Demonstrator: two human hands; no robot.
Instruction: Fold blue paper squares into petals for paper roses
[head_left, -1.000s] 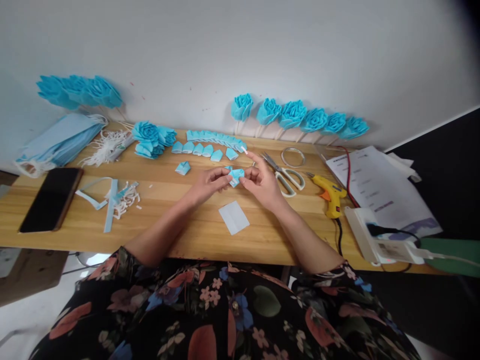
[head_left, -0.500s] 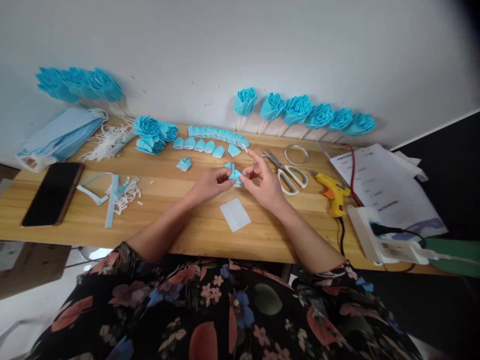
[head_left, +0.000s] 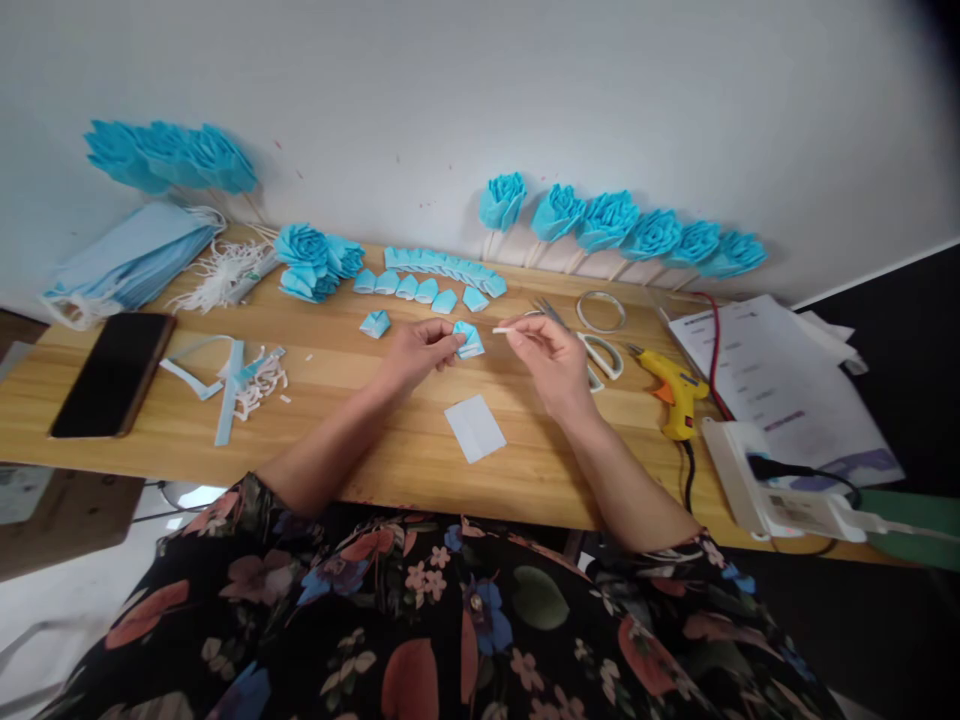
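Note:
My left hand point(head_left: 421, 355) pinches a folded blue fabric petal point(head_left: 469, 340) by its left edge, fingers closed on it. To its right, my right hand point(head_left: 553, 360) is closed with a short thin white strip point(head_left: 502, 330) sticking out from the fingertips toward the petal. The strip and petal are apart. Below the hands a pale square of fabric point(head_left: 475, 428) lies flat on the wooden table point(head_left: 375, 450). Behind them are a row of folded petals point(head_left: 427, 291) and an overlapping petal strip point(head_left: 442, 266). Another folded petal point(head_left: 375, 323) rests left of my left hand.
Scissors point(head_left: 604, 355) lie partly behind my right hand, near a ring of wire point(head_left: 600, 311). Farther right are a yellow glue gun point(head_left: 679, 392) and a power strip point(head_left: 739, 475). Blue fabric flowers point(head_left: 607, 220) lean on the wall. A phone point(head_left: 112, 375), scraps point(head_left: 259, 382) and face masks point(head_left: 135, 255) are left.
My hands have moved apart; the right one has let go of the petal and drawn back. The white strip, earlier by its raised index finger, now points left from its fingertips. The view has shifted slightly.

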